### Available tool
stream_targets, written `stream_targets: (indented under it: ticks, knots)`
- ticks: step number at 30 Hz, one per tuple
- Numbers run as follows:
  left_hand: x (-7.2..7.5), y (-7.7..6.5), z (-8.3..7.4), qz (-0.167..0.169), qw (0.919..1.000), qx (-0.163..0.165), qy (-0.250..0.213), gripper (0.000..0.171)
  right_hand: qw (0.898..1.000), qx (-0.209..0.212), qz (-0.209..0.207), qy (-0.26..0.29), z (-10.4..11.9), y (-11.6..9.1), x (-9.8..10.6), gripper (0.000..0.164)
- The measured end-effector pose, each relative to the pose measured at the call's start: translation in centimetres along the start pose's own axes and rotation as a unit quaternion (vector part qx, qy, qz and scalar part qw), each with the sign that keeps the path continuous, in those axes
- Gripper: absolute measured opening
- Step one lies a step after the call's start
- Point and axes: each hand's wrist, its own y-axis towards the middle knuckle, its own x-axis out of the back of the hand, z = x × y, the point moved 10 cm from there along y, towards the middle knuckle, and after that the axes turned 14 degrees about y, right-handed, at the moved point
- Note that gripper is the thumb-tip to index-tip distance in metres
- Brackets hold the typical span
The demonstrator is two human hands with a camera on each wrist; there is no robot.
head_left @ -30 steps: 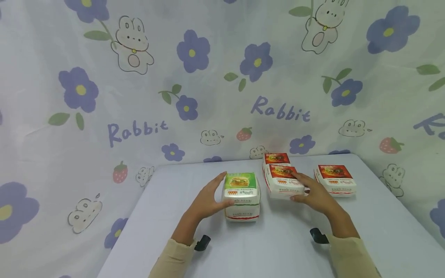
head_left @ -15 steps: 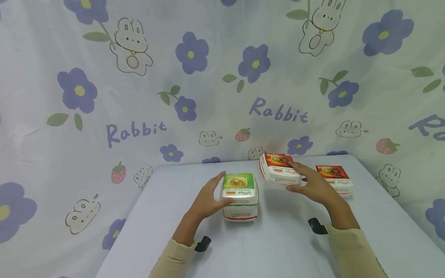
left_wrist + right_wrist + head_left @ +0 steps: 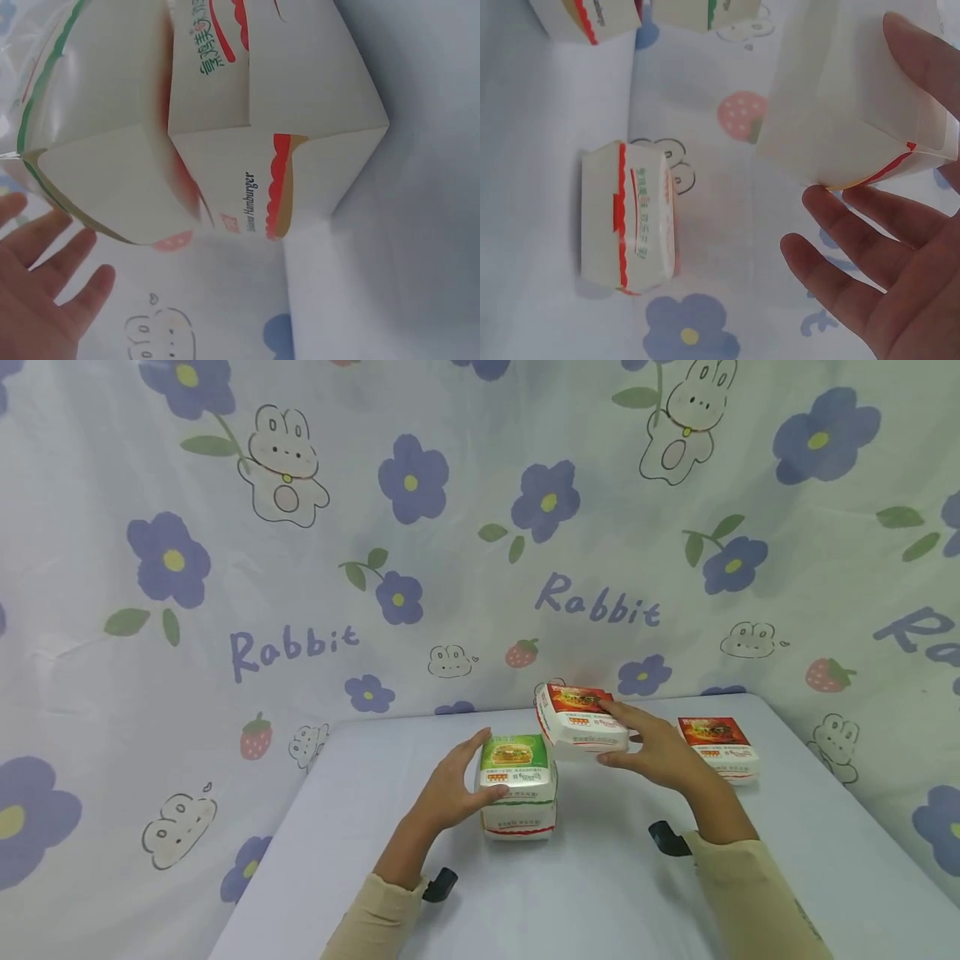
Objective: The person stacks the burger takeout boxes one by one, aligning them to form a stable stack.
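Through the head view I record the left hand [image 3: 448, 787] left of centre, fingers spread, unclenched, beside the green-topped box [image 3: 516, 756] on a red-trimmed box [image 3: 521, 821]; just right of centre, the right hand [image 3: 660, 753] pinches a tilted red-topped box [image 3: 581, 720] above the table [image 3: 562, 893]; farther right stands another red-topped box [image 3: 723, 752].

flowered rabbit-print cloth [image 3: 465, 552] behind pale table [image 3: 570, 893]

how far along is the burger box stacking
Done, it seems: a green box sits on a lower box. In hand: a red box, held up in the right grip. Apparently left: the rightmost box and the back box, both standing on the table.
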Motion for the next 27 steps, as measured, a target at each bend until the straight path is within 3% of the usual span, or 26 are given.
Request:
stream_targets:
  ticks: [8, 14, 27]
  knots:
    - [0.2, 0.2, -0.6, 0.002, 1.0000, -0.005, 0.006, 0.096, 1.000, 0.022, 0.012, 0.009, 1.6, 0.4, -1.3, 0.093]
    - [1.0, 0.5, -1.2, -0.023, 0.9994, -0.026, 0.000, 0.093, 0.999, 0.037, 0.020, 0.004, 2.9, 0.7, -2.4, 0.092]
    - [2.2, 1.4, -1.9, -0.061, 0.9976, -0.031, -0.012, 0.092, 0.997, 0.061, 0.036, -0.012, 5.0, 1.4, -4.0, 0.092]
